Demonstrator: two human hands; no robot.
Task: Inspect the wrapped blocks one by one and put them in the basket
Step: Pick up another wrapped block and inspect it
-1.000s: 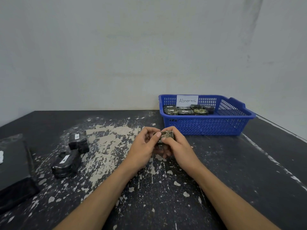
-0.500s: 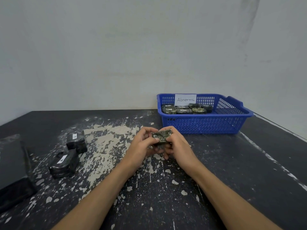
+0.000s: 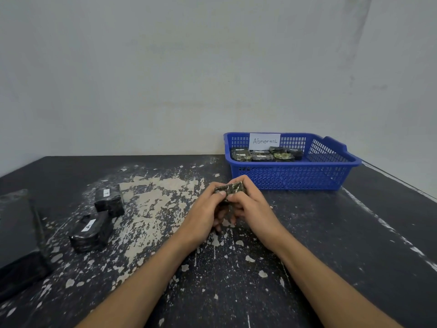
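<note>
A small wrapped block (image 3: pixel 230 188), dark with greenish flecks under clear film, is held above the table's middle. My left hand (image 3: pixel 204 213) and my right hand (image 3: pixel 254 209) both grip it, thumbs on its near face and fingers curled round it, hiding its lower part. Behind and to the right stands the blue basket (image 3: pixel 293 177) with a paper label reading "Abnormal"; several wrapped blocks (image 3: pixel 260 155) lie inside it. Two black wrapped blocks with white labels lie at the left, one (image 3: pixel 109 201) behind the other (image 3: pixel 91 232).
The black table (image 3: pixel 331 245) is worn, with pale chipped patches across its middle. A large black wrapped package (image 3: pixel 19 235) lies at the left edge. A grey wall closes the back, and the table's right edge runs diagonally past the basket.
The block has been turned between my hands, so a different face shows. Both hands stay in about the same place in front of the basket.
</note>
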